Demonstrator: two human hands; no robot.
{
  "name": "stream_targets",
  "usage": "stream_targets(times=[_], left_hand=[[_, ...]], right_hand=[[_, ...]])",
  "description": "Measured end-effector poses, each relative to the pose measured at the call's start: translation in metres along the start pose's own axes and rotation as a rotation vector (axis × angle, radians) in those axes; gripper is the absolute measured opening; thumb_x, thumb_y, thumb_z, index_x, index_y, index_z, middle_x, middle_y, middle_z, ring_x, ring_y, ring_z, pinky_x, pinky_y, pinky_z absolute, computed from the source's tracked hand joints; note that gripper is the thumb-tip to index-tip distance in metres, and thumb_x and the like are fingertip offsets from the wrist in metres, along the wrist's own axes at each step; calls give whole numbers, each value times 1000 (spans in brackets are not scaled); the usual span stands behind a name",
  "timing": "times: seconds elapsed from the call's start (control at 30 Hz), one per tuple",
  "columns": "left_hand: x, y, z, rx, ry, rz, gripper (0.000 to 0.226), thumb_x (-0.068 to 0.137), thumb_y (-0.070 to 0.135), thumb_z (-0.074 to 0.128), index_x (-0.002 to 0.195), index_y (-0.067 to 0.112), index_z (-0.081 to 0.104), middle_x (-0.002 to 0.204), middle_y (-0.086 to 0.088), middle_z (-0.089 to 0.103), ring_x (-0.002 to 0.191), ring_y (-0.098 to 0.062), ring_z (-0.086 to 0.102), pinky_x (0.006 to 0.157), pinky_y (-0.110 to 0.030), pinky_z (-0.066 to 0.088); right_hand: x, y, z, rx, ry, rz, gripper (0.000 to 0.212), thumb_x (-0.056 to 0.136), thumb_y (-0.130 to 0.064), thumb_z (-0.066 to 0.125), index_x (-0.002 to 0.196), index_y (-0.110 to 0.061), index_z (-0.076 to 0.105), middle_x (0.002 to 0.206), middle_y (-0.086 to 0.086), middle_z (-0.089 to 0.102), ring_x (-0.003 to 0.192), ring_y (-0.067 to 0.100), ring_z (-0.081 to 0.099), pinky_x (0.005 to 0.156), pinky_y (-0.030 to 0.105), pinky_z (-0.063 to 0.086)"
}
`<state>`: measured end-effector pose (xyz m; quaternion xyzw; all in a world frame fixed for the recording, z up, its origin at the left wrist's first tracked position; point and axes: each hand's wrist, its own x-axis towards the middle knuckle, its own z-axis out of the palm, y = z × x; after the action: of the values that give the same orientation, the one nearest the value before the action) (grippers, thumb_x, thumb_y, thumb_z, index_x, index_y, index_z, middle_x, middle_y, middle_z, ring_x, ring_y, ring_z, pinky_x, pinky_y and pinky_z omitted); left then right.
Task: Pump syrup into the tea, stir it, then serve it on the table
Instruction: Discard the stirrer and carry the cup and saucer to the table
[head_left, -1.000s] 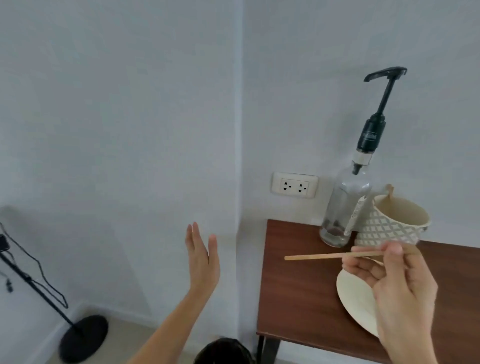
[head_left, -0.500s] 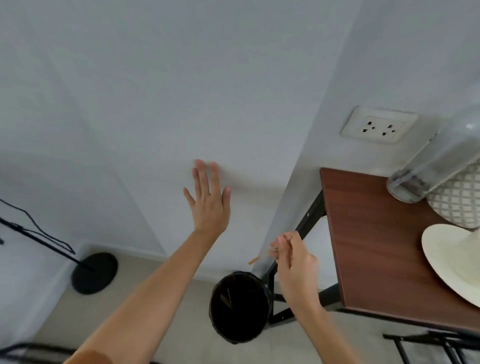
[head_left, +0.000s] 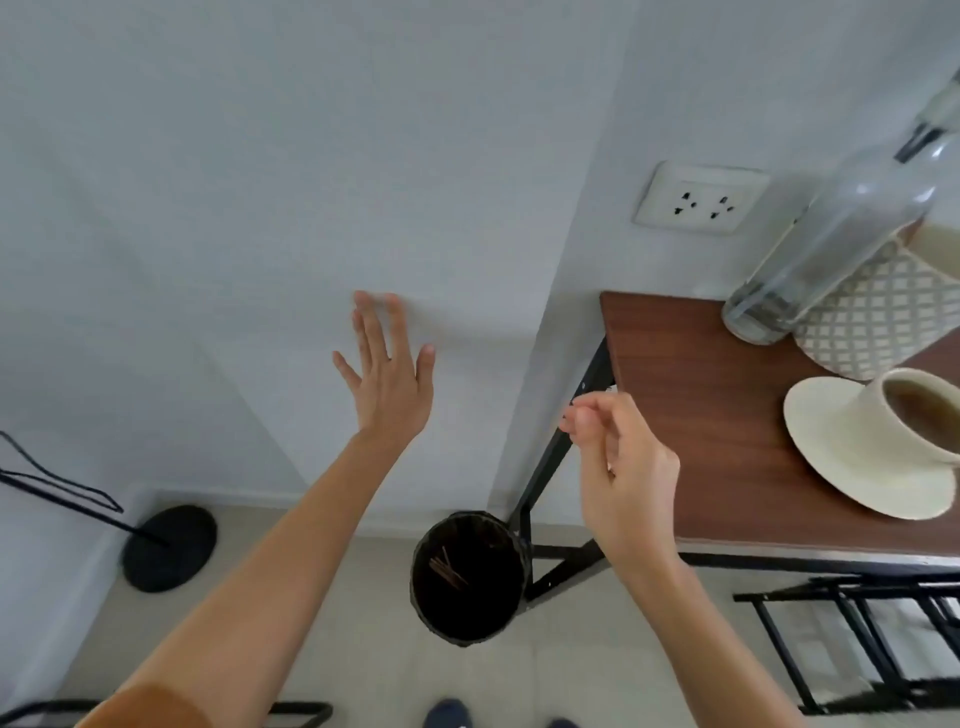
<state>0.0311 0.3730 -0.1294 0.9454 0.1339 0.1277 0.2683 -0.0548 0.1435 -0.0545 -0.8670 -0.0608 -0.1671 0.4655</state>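
A cream cup of brown tea (head_left: 917, 413) stands on a cream saucer (head_left: 836, 462) near the right edge of the brown table (head_left: 717, 415). Behind it a clear syrup bottle (head_left: 831, 244) stands, its pump cut off by the frame. My right hand (head_left: 618, 457) hovers left of the table's corner, above a black bin (head_left: 470, 577), fingers loosely curled and holding nothing. Several wooden stir sticks (head_left: 447, 569) lie inside the bin. My left hand (head_left: 387, 374) is raised towards the wall with fingers spread, holding nothing.
A patterned white pot (head_left: 867, 317) sits beside the bottle. A wall socket (head_left: 701, 197) is above the table. A black stand base (head_left: 169, 548) is on the floor at left, a black frame (head_left: 852, 639) at lower right. My shoes (head_left: 449, 714) show at the bottom.
My right hand carried the wooden stick from over the table to above the bin and let it go; the stick is no longer in my fingers. The view tilted downward.
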Motion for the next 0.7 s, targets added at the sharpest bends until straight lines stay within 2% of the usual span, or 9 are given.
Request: stream_targets(times=[0.13, 0.2, 0.27, 0.4, 0.5, 0.57, 0.63, 0.7], left_hand=[[-11, 37, -2, -118, 0, -6, 70, 110, 45, 26, 162, 16, -11, 171, -11, -20, 160, -30, -11, 122, -70, 2], [-21, 72, 1, -199, 0, 48, 70, 109, 44, 26, 162, 17, -10, 172, -8, -18, 160, -27, -12, 124, -66, 0], [-37, 114, 5, -304, -20, 93, 70, 109, 45, 27, 163, 19, -9, 173, -4, -15, 160, -22, -13, 125, -60, -3], [-79, 204, 18, -467, -102, 199, 71, 104, 47, 25, 163, 16, 0, 174, -1, -2, 160, -16, -6, 130, -51, -1], [-114, 254, 43, -489, -231, 280, 69, 104, 51, 28, 164, 25, 4, 173, 6, 6, 155, -4, -2, 130, -46, 0], [-131, 277, 64, -401, -355, 309, 71, 104, 55, 34, 163, 32, 3, 173, 9, 5, 155, -2, -5, 127, -43, -7], [-141, 294, 83, -258, -420, 306, 74, 104, 56, 38, 164, 30, 3, 174, 5, 4, 159, -11, -5, 126, -48, -8], [-146, 311, 96, -146, -416, 268, 72, 105, 55, 36, 164, 26, 6, 174, 0, 7, 161, -19, -2, 126, -54, -7]], right_hand=[[5, -7, -63, 42, 126, -48, 15, 101, -27, 53, 96, -21, 65, 84, -11, 76, 73, 18, 74, 66, 33, 59], [7, 2, -96, 33, 180, -46, 13, 99, -23, 55, 95, -18, 67, 82, -11, 75, 73, 14, 74, 67, 38, 61], [9, 15, -128, 25, 221, -39, 11, 98, -20, 59, 91, -20, 67, 80, -10, 74, 74, 11, 73, 67, 34, 60], [8, 48, -188, -3, 347, -34, 12, 97, -21, 61, 92, -32, 62, 84, -16, 72, 87, -1, 69, 71, 5, 49], [11, 88, -233, -55, 429, -6, 13, 100, -22, 58, 96, -34, 59, 86, -19, 68, 82, -2, 64, 65, 5, 45], [20, 121, -260, -93, 419, 73, 11, 101, -17, 55, 100, -26, 61, 87, -11, 68, 74, 3, 61, 63, 9, 41], [31, 152, -279, -137, 309, 207, 13, 101, -12, 53, 108, -13, 63, 98, 2, 69, 85, 13, 62, 71, 16, 40], [42, 176, -289, -192, 135, 317, 18, 101, -11, 52, 116, -6, 61, 109, 10, 68, 97, 22, 60, 80, 24, 40]])
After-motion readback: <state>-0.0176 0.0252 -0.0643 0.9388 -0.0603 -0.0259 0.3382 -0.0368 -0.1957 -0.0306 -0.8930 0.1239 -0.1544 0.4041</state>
